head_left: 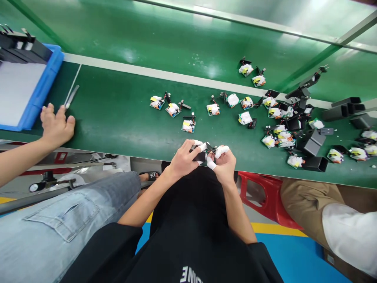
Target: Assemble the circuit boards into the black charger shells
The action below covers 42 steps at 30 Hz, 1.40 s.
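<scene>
At the front edge of the bench, my left hand [186,158] is closed around a black plastic case [198,155]. White finger cots cover several of my fingertips. My right hand [224,165], close beside it, pinches a small black end piece [211,148] at the mouth of the case. Thin wires seem to show between the fingers; whatever sits inside the case is hidden. Beyond my hands lie small circuit boards with white padding and yellow tape, the nearest board [188,125] just ahead of my left hand.
More boards [285,137] and black cases [315,164] crowd the right of the green bench [118,114]. At far left stands a blue tray [44,90] of black cases. A co-worker's hand [57,125] rests beside it, near a flat strip [72,96]. People sit on both sides.
</scene>
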Available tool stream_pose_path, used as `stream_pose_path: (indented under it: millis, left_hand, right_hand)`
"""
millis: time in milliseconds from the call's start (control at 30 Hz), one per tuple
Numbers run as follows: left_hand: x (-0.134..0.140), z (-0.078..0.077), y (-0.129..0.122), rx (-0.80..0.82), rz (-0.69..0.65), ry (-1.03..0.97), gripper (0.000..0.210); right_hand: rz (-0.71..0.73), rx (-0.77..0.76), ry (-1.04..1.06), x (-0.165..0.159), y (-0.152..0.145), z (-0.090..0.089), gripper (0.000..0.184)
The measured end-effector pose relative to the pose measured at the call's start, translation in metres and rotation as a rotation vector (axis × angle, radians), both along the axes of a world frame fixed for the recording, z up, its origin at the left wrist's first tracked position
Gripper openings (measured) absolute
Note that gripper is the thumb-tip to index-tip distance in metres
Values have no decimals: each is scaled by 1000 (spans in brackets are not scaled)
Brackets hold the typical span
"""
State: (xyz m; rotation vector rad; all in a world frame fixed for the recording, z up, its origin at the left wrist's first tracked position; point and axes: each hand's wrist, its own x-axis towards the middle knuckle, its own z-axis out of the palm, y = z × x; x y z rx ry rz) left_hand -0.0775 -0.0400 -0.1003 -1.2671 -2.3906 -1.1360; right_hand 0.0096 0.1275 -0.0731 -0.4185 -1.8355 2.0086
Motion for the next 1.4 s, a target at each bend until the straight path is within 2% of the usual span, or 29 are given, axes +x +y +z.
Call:
stream_pose_path:
  millis: [167,267,400,533,667,833,967,1033,1200,1400]
  left_hand:
    - [0,-2,-1,12,11,-14,50]
    - [1,-2,0,-4,31,12,50]
    - [1,0,0,-18,24,32,50]
    - [0,5,1,-17,27,53,49]
    - [1,10,4,5,44,70,51]
    - [3,17,6,-31,32,11,44]
    - [3,28,3,24,-20,38,36]
    - [3,32,2,34,-39,53,36]
    - [1,35,5,14,-32,55,30]
    - [-3,34,16,-19,9,134,28]
  right_hand:
    - [36,16,-58,2,7,1,44]
    - [32,83,-91,7,9,1,41]
    - [35,270,-141,13,12,7,28]
    - [132,561,-161,15,21,20,18]
    - [263,806,-128,15,31,23,26]
    - [396,882,-124,16,29,20,31]
    - [450,979,-182,20,27,25,30]
    - [488,970,-225,21,29,27,26]
    - [532,759,-263,20,35,24,27]
    - [485,716,-238,21,42,19,27]
